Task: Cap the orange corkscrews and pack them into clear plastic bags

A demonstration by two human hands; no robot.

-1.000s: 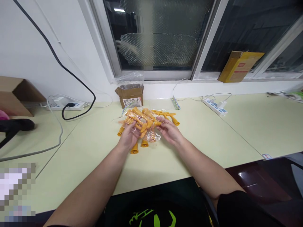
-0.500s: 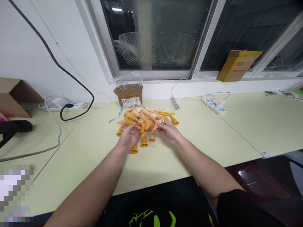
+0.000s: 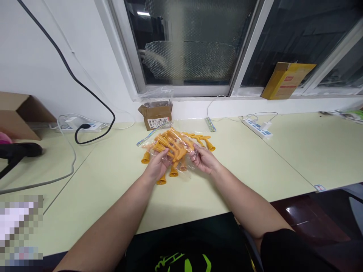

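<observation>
A clear plastic bag (image 3: 185,140) filled with several yellow plastic horn-shaped pieces (image 3: 167,141) is between my hands, above the table. My left hand (image 3: 155,164) is closed on the bag's left side, the thumb on top. On the right side, my right hand (image 3: 206,158) pinches the film. A blue-green strip (image 3: 147,138) runs along the bag's far left edge. More loose yellow pieces with flared ends lie around and under it, among them one flared piece (image 3: 161,181) near my left wrist and another (image 3: 210,145) beyond my right hand.
An opened cardboard box (image 3: 157,115) with plastic film stands behind the bag. Against the wall are power strips (image 3: 256,128) with cables. A flat clear bag (image 3: 193,124) lies behind the pieces. Another box (image 3: 19,113) and a black object (image 3: 24,151) are at left; a yellow carton (image 3: 287,81) leans on the window.
The bag has shifted and its contents have tumbled slightly in my hands. Its blue-green strip edge now lies flatter, uncovering the box label. The view has moved a little.
</observation>
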